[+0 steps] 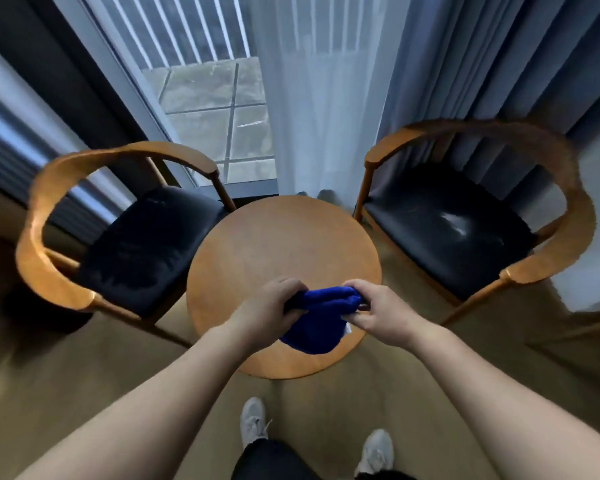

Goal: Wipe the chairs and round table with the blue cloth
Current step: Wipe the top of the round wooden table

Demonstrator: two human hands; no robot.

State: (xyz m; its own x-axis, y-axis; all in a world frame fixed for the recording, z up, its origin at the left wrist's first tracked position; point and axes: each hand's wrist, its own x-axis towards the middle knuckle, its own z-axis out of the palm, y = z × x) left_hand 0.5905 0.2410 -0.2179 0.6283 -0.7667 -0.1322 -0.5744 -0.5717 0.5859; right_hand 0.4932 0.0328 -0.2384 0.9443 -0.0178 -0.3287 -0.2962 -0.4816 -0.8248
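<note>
Readying the blue cloth (315, 322) over the round surface (281, 244), left hand (268, 308) and right hand (378, 315) each pinch an end (wiping seemingly unstarted); next, press it flat and sweep.

Round table (278, 244) at 12 o'clock – smooth matt wood; blue cloth (317, 320) plush; chair seats (444, 230) – glossy black leather.
</note>
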